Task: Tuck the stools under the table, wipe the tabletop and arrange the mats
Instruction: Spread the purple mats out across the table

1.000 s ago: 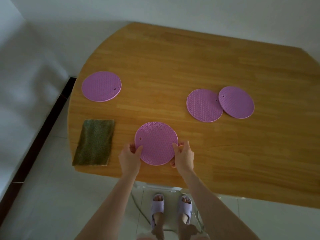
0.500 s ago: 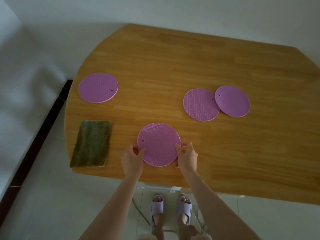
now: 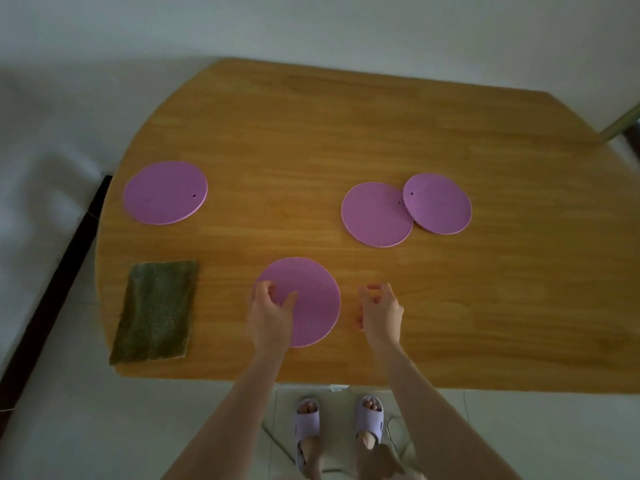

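A person is standing at the near edge of a wooden table [image 3: 346, 133], and both bare arms are reaching over it. Four round purple mats are lying flat on the tabletop. The nearest mat [image 3: 308, 299] is lying close to the near edge, in front of the person. The left hand [image 3: 272, 313] is lying over the left part of this mat, with the fingers curled loosely; I cannot tell if it is gripping the mat or only touching it. The right hand [image 3: 379, 310] is hanging over the bare wood just beside the right edge of the same mat, apart from it, with the fingers bent and holding nothing. A second mat [image 3: 165, 192] is lying alone near the left side of the table. Two more mats are lying right of the centre: the middle mat [image 3: 375, 214] and the right mat [image 3: 438, 204], whose edge is overlapping the middle one a little. A green cloth [image 3: 156, 311] is lying flat at the near left corner, well apart from the hands. Below the table edge, two lilac slippers [image 3: 339, 424] are showing on the pale floor.
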Action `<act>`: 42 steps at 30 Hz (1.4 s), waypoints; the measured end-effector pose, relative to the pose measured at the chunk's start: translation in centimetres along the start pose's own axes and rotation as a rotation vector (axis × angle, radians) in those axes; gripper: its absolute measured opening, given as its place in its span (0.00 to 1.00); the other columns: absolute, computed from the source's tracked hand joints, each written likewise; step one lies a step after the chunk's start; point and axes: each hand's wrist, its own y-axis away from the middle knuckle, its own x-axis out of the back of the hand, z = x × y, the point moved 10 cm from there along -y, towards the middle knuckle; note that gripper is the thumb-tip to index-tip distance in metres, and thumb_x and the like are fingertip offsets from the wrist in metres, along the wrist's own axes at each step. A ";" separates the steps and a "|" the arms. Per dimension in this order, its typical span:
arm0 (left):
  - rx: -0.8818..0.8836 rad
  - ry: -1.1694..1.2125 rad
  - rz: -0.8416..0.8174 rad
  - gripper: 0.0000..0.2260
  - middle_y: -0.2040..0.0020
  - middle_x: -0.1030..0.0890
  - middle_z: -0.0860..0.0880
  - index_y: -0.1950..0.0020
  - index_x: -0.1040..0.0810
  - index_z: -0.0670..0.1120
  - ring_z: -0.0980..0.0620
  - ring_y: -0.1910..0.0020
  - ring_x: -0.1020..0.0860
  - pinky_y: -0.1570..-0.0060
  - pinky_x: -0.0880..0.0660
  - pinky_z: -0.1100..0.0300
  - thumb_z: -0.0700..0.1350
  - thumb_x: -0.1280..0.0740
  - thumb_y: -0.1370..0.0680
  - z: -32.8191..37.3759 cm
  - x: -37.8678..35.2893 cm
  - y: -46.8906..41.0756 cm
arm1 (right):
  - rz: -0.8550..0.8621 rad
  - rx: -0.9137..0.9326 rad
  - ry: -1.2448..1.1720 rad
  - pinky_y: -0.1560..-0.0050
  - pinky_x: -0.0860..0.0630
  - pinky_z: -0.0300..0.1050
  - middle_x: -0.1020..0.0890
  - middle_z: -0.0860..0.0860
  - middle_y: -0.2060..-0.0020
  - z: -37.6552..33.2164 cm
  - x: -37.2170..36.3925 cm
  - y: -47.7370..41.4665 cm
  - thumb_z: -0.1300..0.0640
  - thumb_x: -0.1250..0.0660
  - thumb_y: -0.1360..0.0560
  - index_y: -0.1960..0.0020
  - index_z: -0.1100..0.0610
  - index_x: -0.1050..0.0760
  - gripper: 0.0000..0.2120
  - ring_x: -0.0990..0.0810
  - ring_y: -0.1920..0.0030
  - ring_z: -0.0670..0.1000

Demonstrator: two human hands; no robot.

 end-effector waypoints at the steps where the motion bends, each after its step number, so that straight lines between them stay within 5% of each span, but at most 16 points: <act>1: -0.018 0.009 -0.006 0.21 0.45 0.23 0.43 0.40 0.27 0.40 0.50 0.51 0.26 0.53 0.32 0.61 0.47 0.27 0.28 0.9 -0.6 -0.2 | 0.014 -0.001 -0.009 0.67 0.19 0.55 0.20 0.50 0.66 -0.2 0.7 -0.4 0.52 0.36 0.22 0.51 0.53 0.27 0.04 0.21 0.70 0.53; 4: -0.077 0.056 -0.046 0.19 0.47 0.23 0.43 0.41 0.26 0.38 0.53 0.54 0.28 0.58 0.38 0.69 0.45 0.27 0.28 3.9 -2.9 -0.5 | 0.070 -0.015 -0.034 0.66 0.19 0.54 0.20 0.50 0.65 -0.4 3.0 -2.1 0.51 0.35 0.22 0.49 0.52 0.27 0.06 0.21 0.71 0.51; 13: -0.159 0.158 -0.175 0.19 0.50 0.23 0.46 0.41 0.25 0.39 0.51 0.53 0.26 0.51 0.29 0.59 0.45 0.26 0.29 10.8 -11.3 -0.5 | 0.181 -0.032 -0.069 0.66 0.19 0.55 0.21 0.50 0.66 -0.7 10.5 -7.9 0.50 0.35 0.23 0.47 0.56 0.26 0.10 0.21 0.73 0.51; 16: -0.166 0.163 -0.194 0.18 0.52 0.24 0.49 0.42 0.26 0.41 0.54 0.56 0.27 0.59 0.31 0.69 0.46 0.27 0.28 13.2 -14.1 -0.5 | 0.202 -0.037 -0.076 0.63 0.20 0.58 0.20 0.50 0.66 -0.1 13.1 -10.8 0.50 0.35 0.23 0.47 0.56 0.26 0.11 0.21 0.73 0.51; 24: -0.079 0.194 -0.069 0.19 0.51 0.25 0.50 0.41 0.26 0.42 0.56 0.54 0.28 0.59 0.33 0.69 0.49 0.28 0.28 18.3 -20.7 -3.0 | 0.156 0.015 -0.101 0.64 0.19 0.57 0.21 0.48 0.66 -0.7 18.3 -20.9 0.51 0.34 0.23 0.48 0.55 0.27 0.09 0.23 0.76 0.48; 32: -0.024 0.094 0.055 0.19 0.47 0.23 0.45 0.42 0.26 0.40 0.54 0.56 0.27 0.56 0.34 0.64 0.49 0.28 0.27 20.0 -25.3 -4.6 | 0.090 0.108 -0.003 0.50 0.22 0.57 0.22 0.47 0.62 -2.1 18.4 -28.5 0.50 0.35 0.25 0.43 0.54 0.27 0.13 0.20 0.55 0.56; 38: -0.004 0.046 0.117 0.17 0.49 0.23 0.46 0.43 0.26 0.40 0.54 0.54 0.28 0.53 0.34 0.62 0.49 0.29 0.27 20.2 -25.7 -4.8 | 0.106 0.177 0.100 0.53 0.37 0.42 0.20 0.52 0.50 -2.6 18.6 -30.0 0.51 0.36 0.23 0.39 0.57 0.27 0.16 0.26 0.49 0.53; 42: 0.011 0.034 0.094 0.18 0.50 0.22 0.47 0.43 0.26 0.40 0.49 0.51 0.24 0.49 0.27 0.54 0.49 0.29 0.26 20.4 -26.6 -4.8 | 0.051 0.158 0.111 0.49 0.35 0.43 0.19 0.53 0.52 -2.7 18.4 -30.8 0.51 0.35 0.23 0.37 0.59 0.28 0.18 0.28 0.50 0.52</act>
